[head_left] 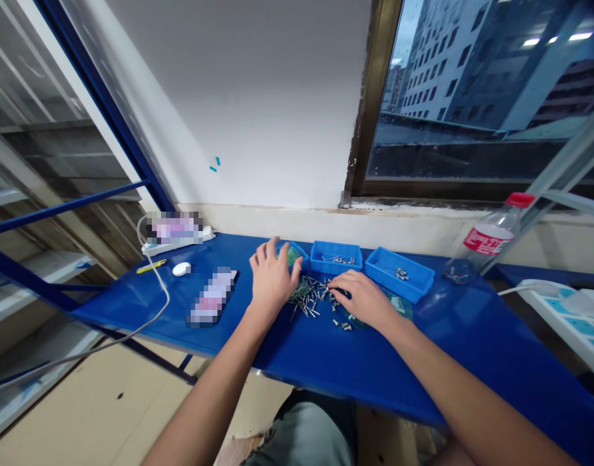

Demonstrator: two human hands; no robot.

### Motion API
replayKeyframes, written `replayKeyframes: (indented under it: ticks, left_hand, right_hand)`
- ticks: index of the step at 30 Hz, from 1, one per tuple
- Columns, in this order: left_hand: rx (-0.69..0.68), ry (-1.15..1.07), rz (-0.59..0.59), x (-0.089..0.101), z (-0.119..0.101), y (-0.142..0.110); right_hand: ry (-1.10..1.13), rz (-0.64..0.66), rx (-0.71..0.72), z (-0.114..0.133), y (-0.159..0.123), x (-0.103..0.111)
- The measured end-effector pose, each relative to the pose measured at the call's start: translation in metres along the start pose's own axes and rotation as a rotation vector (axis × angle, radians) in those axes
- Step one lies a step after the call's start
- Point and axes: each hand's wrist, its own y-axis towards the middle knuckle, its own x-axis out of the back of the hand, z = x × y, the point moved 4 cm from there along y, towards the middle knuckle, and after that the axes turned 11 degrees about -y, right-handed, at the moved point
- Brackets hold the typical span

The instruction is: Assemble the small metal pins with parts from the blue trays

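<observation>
My left hand (274, 275) is open, its fingers spread over the left blue bin (304, 259), which holds something greenish and is partly covered by the hand. Under its palm side lies a pile of thin metal pins (307, 303), rivet-like, with dark green material among them. At the pile's right edge, my right hand (362, 296) reaches down with curled fingers and thumb close together; what they pinch is too small to make out. Short metal screws or bolts (345, 326) lie loose below that hand. A clear greenish plastic bag (402, 307) is partly under its wrist.
The middle blue bin (336, 265) holds thin pins; the right blue bin (408, 285) holds a few short pieces. A cola bottle (486, 243) stands far right. Phone (213, 298), white oval object (182, 268), yellow cutter (151, 266) and cable (168, 291) lie left.
</observation>
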Motion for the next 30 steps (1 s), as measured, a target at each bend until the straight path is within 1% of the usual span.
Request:
replayKeyframes:
  ticks: [2,4,7,8,10,13,18,20,22,26,30]
  left_hand:
    - [-0.087,-0.13,0.014,-0.003,-0.02,0.006]
    - [-0.198,-0.313,0.071,-0.012,-0.043,0.009]
    - [-0.303,-0.516,0.189,-0.031,-0.074,0.008]
    - [-0.335,-0.556,0.231,-0.037,-0.081,0.007]
    - [-0.384,-0.609,0.282,-0.047,-0.089,0.004]
    - [-0.392,-0.645,0.301,-0.054,-0.084,0.002]
    - [-0.351,-0.682,0.302,-0.055,-0.057,0.002]
    - [-0.315,-0.717,0.28,-0.054,-0.049,0.002]
    - [-0.268,-0.744,0.248,-0.052,-0.044,0.002]
    - [-0.181,-0.714,0.224,-0.052,-0.04,0.002]
    - [-0.129,-0.732,0.232,-0.055,-0.043,0.0]
  right_hand:
    - [-0.022,0.001,-0.001,0.0,0.001,-0.001]
    - [-0.056,0.002,-0.021,-0.002,0.001,-0.003]
    - [-0.151,0.014,-0.102,-0.009,0.0,-0.008]
    - [-0.177,0.019,-0.132,-0.011,0.0,-0.01]
    - [-0.192,0.021,-0.171,-0.016,-0.001,-0.014]
    - [-0.143,-0.016,-0.188,-0.018,0.0,-0.016]
    - [-0.109,-0.052,-0.179,-0.016,0.002,-0.01]
    - [-0.054,-0.084,-0.162,-0.014,0.002,-0.005]
    - [0.023,-0.145,-0.17,-0.014,0.003,0.001]
    - [0.167,-0.274,-0.253,-0.015,0.003,0.013]
    - [0.321,-0.322,-0.318,-0.016,0.002,0.015]
